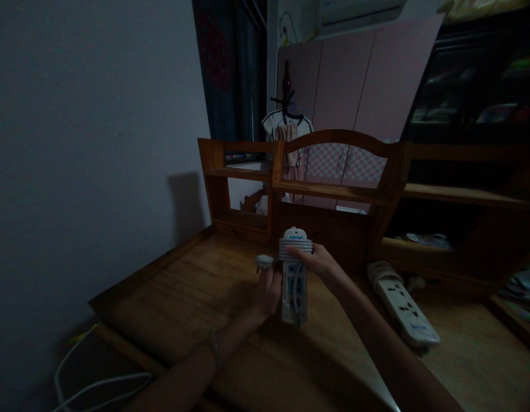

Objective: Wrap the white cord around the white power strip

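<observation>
I hold a white power strip [294, 286] upright above the wooden desk [196, 297], its white cord wound in coils around the upper end. My right hand [318, 260] grips the strip near the coils, fingers closed on it. My left hand [268, 289] sits beside the strip's left edge, fingers curled around the cord just below its white plug [263, 262]. The room is dim.
A second white power strip [402, 303] lies on the desk to the right. A wooden shelf unit [333, 189] stands at the back of the desk. A white cable [97, 383] loops on the floor at lower left. The wall is close on the left.
</observation>
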{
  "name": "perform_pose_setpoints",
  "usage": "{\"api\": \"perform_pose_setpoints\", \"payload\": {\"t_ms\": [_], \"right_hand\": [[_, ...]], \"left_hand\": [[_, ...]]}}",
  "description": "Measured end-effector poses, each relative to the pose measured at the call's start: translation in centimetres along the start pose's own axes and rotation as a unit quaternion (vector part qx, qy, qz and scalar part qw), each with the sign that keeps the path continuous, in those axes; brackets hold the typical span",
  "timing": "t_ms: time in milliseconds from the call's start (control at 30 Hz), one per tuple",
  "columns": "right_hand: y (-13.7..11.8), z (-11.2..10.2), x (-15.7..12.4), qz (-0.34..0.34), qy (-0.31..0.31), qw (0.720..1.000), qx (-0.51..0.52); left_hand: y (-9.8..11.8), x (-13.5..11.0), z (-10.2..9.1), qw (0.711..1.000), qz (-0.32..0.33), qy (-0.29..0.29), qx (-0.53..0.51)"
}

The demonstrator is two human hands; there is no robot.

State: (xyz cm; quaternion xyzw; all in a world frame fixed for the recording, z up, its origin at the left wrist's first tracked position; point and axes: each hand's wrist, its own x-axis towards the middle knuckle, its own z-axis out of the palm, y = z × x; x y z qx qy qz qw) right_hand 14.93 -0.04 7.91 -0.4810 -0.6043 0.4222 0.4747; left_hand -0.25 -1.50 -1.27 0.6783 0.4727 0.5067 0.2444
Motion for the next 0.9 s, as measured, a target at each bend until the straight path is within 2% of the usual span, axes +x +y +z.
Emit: {"api": "perform_pose_setpoints", "payload": {"t_ms": [200,333,467,567,633,700,767,833,900], "right_hand": [[0.1,0.1,-0.1,-0.022,-0.004,1.000,0.008],[0.5,0.5,0.0,-0.039,0.018,0.999,-0.003],[-0.2,0.8,-0.5,-0.101,0.099,0.986,-0.084],[-2.5,-0.4,-1.3,-0.147,0.160,0.969,-0.115],[-4.7,-2.7,-2.0,-0.146,0.173,0.972,-0.070],[-6.9,-6.3,-3.0,-0.139,0.193,0.971,-0.026],[-8.8,-10.8,-4.5,-0.130,0.257,0.958,-0.012],[-10.2,-15.1,-6.5,-0.077,0.314,0.946,-0.022],[-11.0,-18.2,-8.6,-0.061,0.410,0.909,-0.052]], "left_hand": [[-0.1,0.1,0.1,1.000,0.000,0.005,-0.013],[0.0,0.6,0.1,1.000,0.012,-0.002,-0.025],[-0.4,1.0,0.8,0.999,0.013,-0.039,-0.029],[-0.5,0.7,1.3,0.995,0.009,-0.094,-0.034],[-0.4,0.4,1.4,0.992,0.005,-0.120,-0.041],[-0.2,0.2,1.2,0.989,0.000,-0.137,-0.053],[0.1,0.1,1.0,0.986,-0.005,-0.148,-0.070],[0.4,0.2,0.8,0.984,-0.015,-0.149,-0.092],[0.7,0.1,0.9,0.983,-0.029,-0.145,-0.113]]}}
